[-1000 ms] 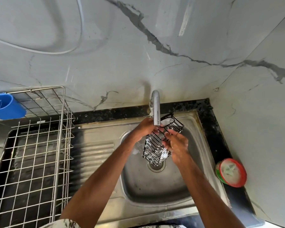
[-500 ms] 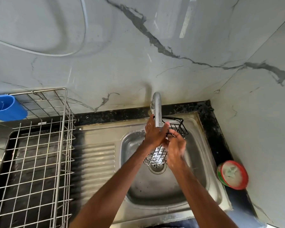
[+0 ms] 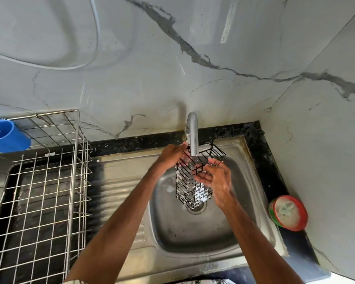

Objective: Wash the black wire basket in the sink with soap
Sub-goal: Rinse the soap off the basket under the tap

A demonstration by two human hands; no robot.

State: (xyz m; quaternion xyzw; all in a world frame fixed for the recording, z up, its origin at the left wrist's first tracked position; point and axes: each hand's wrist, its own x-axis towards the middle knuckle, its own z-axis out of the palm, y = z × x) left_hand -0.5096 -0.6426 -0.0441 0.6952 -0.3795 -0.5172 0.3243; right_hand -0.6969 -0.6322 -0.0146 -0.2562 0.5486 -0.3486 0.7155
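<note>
Since half a second ago my hands have parted: my left hand point(image 3: 170, 155) grips the top rim of the black wire basket point(image 3: 190, 187), my right hand point(image 3: 216, 178) clasps its side. It hangs foamy under the tap point(image 3: 193, 138), over the sink point(image 3: 193, 238).

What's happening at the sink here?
A person is washing a black wire basket under the tap, over the sink. The left hand grips its upper left edge; the right hand holds its right side. The basket hangs nearly upright, lower end above the drain, with white suds on the lower wires. A red-rimmed tub, likely soap, sits on the counter to the right.
</note>
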